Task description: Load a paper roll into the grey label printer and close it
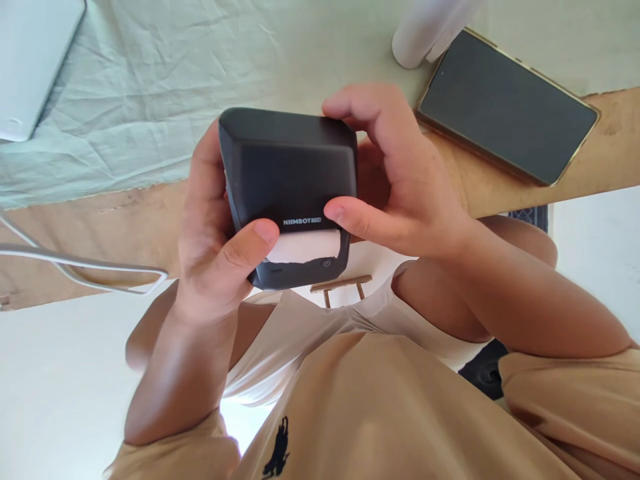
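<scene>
Both of my hands hold a black NIIMBOT label printer (287, 180) up in front of my chest. My left hand (210, 240) wraps its left side, fingers closed, with the thumb pressed on the front near the logo. My right hand (400, 180) grips the right side: the index finger curls over the top edge and the thumb rests just above the white label paper (305, 245) that shows in the printer's slot. A small power button sits to the right of the paper.
A dark phone (507, 107) lies on the wooden table (100, 227) at upper right, next to a white cylinder (425, 30). A pale green cloth (175, 87) covers the table's far part. A white flat device (30, 60) is at top left, a white cable (85, 267) at left.
</scene>
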Action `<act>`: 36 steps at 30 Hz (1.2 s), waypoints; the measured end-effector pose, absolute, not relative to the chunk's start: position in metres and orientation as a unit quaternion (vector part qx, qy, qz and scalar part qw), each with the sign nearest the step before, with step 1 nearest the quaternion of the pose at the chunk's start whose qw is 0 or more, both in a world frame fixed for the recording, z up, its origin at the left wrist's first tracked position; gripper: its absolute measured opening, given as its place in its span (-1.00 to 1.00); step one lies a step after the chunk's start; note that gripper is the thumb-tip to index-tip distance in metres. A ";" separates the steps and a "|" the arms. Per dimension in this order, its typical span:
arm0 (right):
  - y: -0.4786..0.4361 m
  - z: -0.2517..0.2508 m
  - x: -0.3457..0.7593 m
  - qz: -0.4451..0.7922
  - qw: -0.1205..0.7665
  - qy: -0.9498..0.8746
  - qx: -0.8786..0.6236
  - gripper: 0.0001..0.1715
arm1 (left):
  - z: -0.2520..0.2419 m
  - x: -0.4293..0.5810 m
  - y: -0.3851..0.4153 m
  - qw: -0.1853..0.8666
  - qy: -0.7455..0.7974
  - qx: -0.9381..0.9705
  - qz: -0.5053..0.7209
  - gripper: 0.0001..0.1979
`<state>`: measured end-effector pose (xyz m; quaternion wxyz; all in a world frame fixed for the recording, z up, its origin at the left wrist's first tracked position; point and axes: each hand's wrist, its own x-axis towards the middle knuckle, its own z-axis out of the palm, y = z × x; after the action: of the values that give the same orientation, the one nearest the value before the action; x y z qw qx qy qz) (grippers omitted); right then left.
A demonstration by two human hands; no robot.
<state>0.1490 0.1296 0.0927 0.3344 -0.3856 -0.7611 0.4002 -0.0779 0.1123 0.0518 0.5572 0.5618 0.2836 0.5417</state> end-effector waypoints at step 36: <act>0.130 0.080 0.148 0.325 0.371 -0.790 -0.365 -0.29 | 0.053 -0.077 0.113 0.563 0.296 0.544 0.548 -0.45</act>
<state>0.1477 0.1298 0.0798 0.3709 -0.3647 -0.7899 0.3249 -0.0775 0.1132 0.0527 0.5629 0.5436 0.2956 0.5479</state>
